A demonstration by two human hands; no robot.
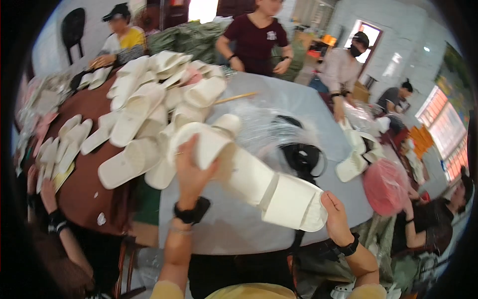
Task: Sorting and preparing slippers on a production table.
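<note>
Two cream slippers (286,202), end to end above the grey worktop (224,239), look light and bendable, best held near the toes, where left grip (193,172) and right grip (337,215) each clasp one.

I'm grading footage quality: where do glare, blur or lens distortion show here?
Head view: the bright opening at the top washes out to white, and the clear plastic wrap shows streaky glare. Head view: corners go black and the barred window leans, likely from the fisheye. Head view: the co-worker in the dark red top looks softer than the white slipper at the right hand.
</note>
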